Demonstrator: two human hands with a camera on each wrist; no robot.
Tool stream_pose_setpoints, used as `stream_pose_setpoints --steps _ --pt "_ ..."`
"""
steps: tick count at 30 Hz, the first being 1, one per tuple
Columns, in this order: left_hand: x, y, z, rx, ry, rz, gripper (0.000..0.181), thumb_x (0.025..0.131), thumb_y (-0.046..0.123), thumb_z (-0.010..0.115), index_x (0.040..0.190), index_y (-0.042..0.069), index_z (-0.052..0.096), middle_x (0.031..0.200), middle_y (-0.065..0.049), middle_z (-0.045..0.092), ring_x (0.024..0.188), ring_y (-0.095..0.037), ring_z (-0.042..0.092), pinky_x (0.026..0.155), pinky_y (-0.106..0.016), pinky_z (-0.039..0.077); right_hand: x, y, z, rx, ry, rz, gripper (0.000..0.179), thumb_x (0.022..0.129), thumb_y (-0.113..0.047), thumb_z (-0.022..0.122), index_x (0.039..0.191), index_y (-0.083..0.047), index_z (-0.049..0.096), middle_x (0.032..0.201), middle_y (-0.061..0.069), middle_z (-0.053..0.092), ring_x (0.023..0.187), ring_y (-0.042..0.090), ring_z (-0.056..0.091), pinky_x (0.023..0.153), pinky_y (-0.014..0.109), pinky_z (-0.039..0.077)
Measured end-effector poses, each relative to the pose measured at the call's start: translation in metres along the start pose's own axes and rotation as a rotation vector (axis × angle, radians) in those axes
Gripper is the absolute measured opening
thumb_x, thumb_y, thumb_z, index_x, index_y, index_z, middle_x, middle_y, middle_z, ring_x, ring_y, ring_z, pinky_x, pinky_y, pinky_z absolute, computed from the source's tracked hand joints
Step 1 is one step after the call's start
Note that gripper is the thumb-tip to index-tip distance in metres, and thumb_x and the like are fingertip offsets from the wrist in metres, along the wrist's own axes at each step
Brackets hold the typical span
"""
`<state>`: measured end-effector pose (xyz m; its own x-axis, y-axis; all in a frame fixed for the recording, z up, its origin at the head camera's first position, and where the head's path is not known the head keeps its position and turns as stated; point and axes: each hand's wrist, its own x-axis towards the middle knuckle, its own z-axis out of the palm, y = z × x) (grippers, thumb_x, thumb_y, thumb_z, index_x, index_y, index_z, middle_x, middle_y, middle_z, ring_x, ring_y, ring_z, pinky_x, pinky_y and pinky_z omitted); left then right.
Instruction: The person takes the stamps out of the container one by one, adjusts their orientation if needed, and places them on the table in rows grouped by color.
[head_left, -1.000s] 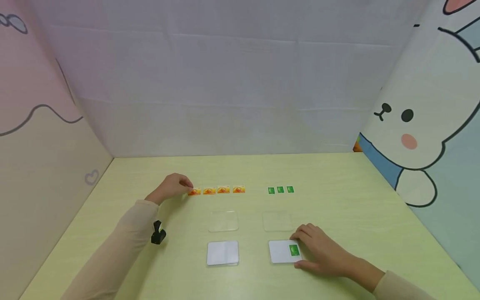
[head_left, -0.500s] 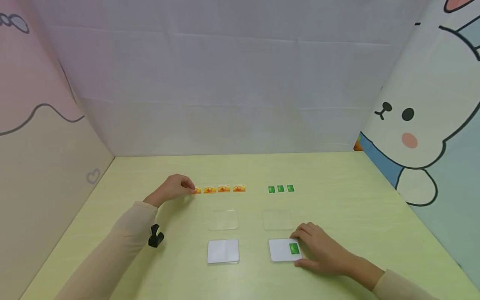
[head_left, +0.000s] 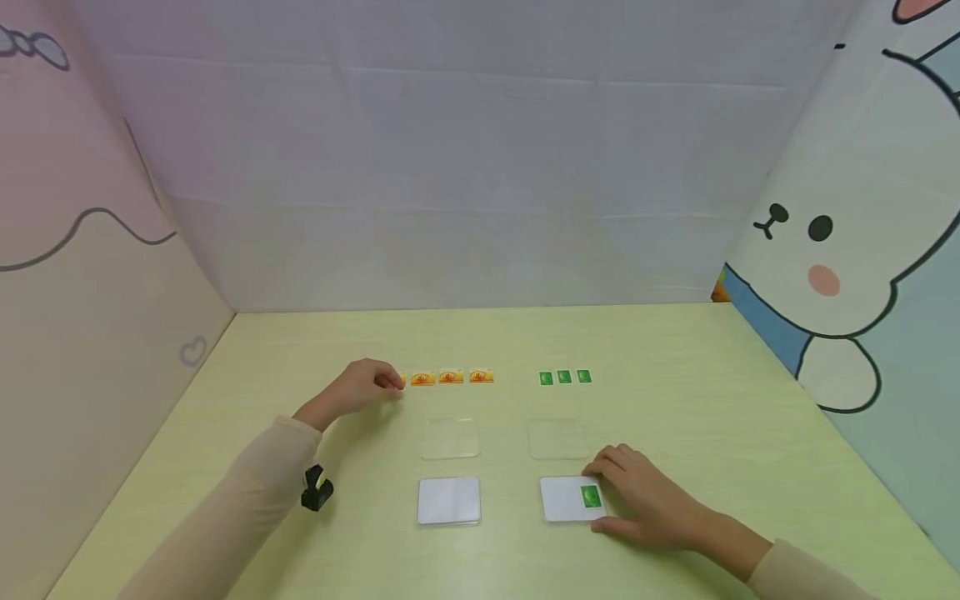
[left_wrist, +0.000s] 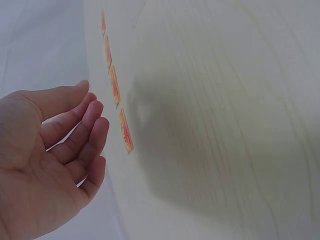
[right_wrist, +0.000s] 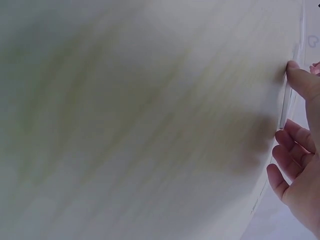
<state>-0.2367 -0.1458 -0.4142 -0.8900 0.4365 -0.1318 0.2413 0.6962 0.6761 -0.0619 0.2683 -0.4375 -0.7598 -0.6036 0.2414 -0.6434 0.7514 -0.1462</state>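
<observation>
My left hand (head_left: 363,387) hovers at the left end of a row of small orange stickers (head_left: 451,377), its fingers loosely curved. Nothing shows between thumb and fingertips in the left wrist view, where the nearest orange sticker (left_wrist: 125,131) lies on the table beside them. In the head view the hand hides most of the leftmost one. My right hand (head_left: 648,508) holds the right end of a flat clear case with a white face (head_left: 561,498), thumb on its near edge and fingers on the far edge. A green sticker (head_left: 591,497) shows on that face, by the fingers.
Another white-faced case (head_left: 448,501) lies to the left. Behind the two cases are two clear plastic lids (head_left: 450,439), side by side. Three green stickers (head_left: 565,377) form a row at the back right of the pale wooden table (head_left: 675,358). Walls enclose its back and sides.
My left hand has shifted a little to the right and toward me, covering more of the leftmost orange sticker. The right hand stays on its case.
</observation>
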Motion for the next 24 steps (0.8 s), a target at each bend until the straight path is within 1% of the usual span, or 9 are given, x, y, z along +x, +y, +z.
stream_pose_setpoints --steps 7,13,20,24 --pt "-0.007 0.012 0.007 -0.006 -0.021 0.036 0.012 0.087 0.011 0.067 0.094 0.001 0.068 0.088 -0.010 0.068 0.078 -0.013 0.058 0.071 -0.026 0.047 0.000 -0.001 -0.001 0.002 -0.004 0.005 0.049 0.079 -0.049 0.073 0.112 -0.016 0.059 0.109 -0.012 0.055 0.099 0.002 0.045 0.086 0.029 0.044" --pt "-0.010 0.019 0.013 -0.009 -0.030 0.063 0.013 0.087 0.011 0.068 0.095 0.000 0.068 0.087 -0.010 0.068 0.078 -0.013 0.058 0.072 -0.026 0.047 -0.001 0.000 0.000 0.009 -0.020 0.020 0.049 0.079 -0.051 0.072 0.112 -0.017 0.059 0.110 -0.012 0.055 0.099 0.002 0.044 0.086 0.029 0.044" --pt "-0.011 0.025 0.019 -0.008 -0.045 0.048 0.014 0.087 0.012 0.068 0.096 0.002 0.065 0.089 -0.007 0.066 0.079 -0.013 0.057 0.073 -0.026 0.047 -0.001 0.000 0.000 0.005 -0.021 0.022 0.049 0.080 -0.052 0.071 0.112 -0.017 0.059 0.110 -0.012 0.055 0.099 0.002 0.045 0.086 0.029 0.045" --pt "-0.012 0.029 0.022 -0.004 -0.047 0.066 0.015 0.087 0.012 0.068 0.096 0.001 0.064 0.089 -0.008 0.066 0.080 -0.013 0.058 0.073 -0.026 0.048 0.000 0.001 0.000 0.007 -0.026 0.024 0.049 0.080 -0.053 0.070 0.112 -0.017 0.059 0.110 -0.012 0.055 0.099 0.002 0.045 0.086 0.029 0.045"
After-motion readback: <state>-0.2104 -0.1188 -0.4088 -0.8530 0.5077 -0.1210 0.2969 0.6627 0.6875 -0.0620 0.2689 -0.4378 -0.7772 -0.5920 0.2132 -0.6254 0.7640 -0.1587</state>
